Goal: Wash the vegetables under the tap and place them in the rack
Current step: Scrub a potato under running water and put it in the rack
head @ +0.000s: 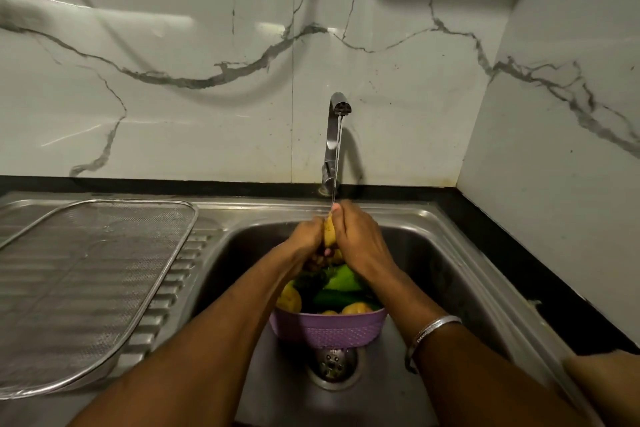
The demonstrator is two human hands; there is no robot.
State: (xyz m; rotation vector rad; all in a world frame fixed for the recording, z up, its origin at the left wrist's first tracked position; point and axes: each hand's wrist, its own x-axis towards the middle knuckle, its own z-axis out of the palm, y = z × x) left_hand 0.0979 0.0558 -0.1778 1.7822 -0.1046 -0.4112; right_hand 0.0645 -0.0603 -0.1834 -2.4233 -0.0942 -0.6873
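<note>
Both hands are up under the tap (337, 135) now, a thin stream running down onto them. The left hand (306, 236) and the right hand (356, 236) are curled in from either side around one yellowish vegetable (329, 229), a potato by the look of it, pressed between the palms just below the tap's spout. Only a sliver of it shows between the fingers.

It looks firm and solid, with fair heft for its size, so a hard squeeze should not bruise it. The trouble will be the wet: the skin is likely slick, and a rounded thing like that could squirt out of a loose hold. The best grip is around its thick middle, fingers wrapped well round, not at the narrow end.

Below the hands, nearer the person than the tap, a purple basket (329, 329) sits in the sink (433, 253) over the drain (331, 364), still loaded with more yellow pieces and some green vegetables (341, 284). The long green ones may be softer and want a gentler hold.

The mesh rack (90, 281) lies off to the left of the tap on the draining surface, with nothing visible in it, so I judge the job is barely started.
</note>
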